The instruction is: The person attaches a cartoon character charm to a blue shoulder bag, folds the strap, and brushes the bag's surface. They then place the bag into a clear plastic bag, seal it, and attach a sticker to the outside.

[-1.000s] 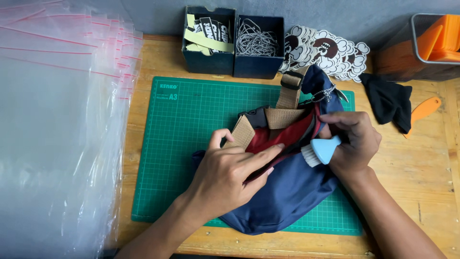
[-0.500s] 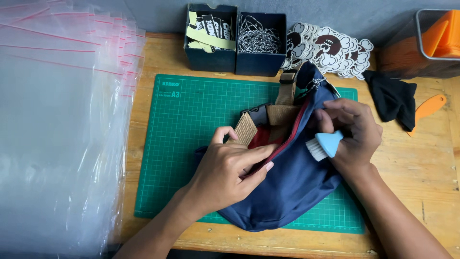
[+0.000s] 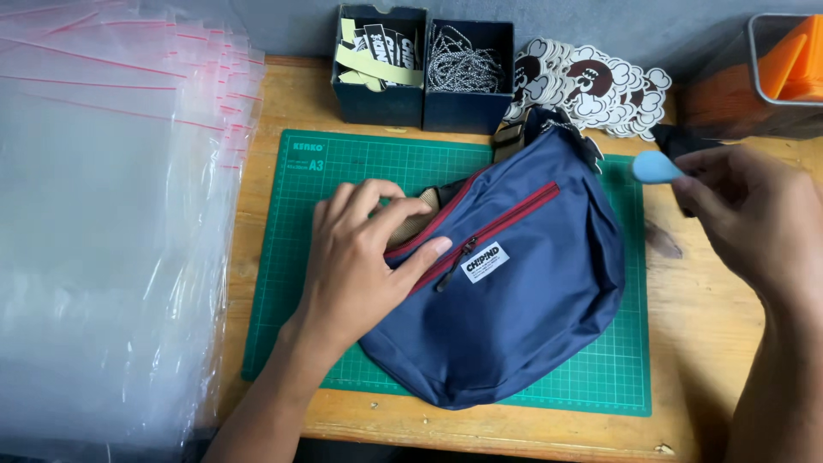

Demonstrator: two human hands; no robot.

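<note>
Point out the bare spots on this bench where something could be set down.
Free: the green cutting mat strip between the clear bag stack and the left hand, and bare wood between the mat's right edge and the right hand. Crowded: the back edge, with two dark boxes, stickers, and the navy bag mid-mat.

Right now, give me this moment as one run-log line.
left hand: flat on navy sling bag | right hand: holds light blue brush off the bag | bag: on green cutting mat, red zips closed
</note>
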